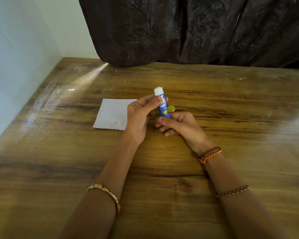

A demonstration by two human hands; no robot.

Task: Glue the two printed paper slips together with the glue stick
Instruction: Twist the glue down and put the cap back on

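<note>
OK, right hand pinches the base of the glue stick, left hand clamps its upper barrel with thumb and fingers. Blue tube, "stik" legible, yellow heart below; uncapped, white glue exposed on top. Yellow cap just behind on the wood-grain table. White paper slip flat, partly under the left hand, print faint.

Bare forearms, painted nails, wrist jewellery.
The left hand has red nail polish and a gold bangle; the right hand has an orange braided cord and a beaded bracelet.
</note>
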